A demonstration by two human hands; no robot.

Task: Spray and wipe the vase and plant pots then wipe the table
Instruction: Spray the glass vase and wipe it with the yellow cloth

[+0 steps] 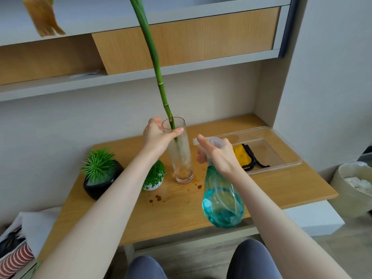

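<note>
L hand [159, 135] grips glass vase [182, 158] near its rim, mid-worktop [181, 214]; R hand [217, 156] grasps teal spray bottle [222, 202] above near edge; clear tray [289, 146] far right.

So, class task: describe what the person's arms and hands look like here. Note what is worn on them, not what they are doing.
Both forearms are bare all the way to the bottom edge of the picture; no sleeves show. The left hand and right hand wear no gloves, and no rings, watch or bracelets can be seen. Fingernails look short and unpainted. Below, the knees are in grey-blue trousers.
</note>
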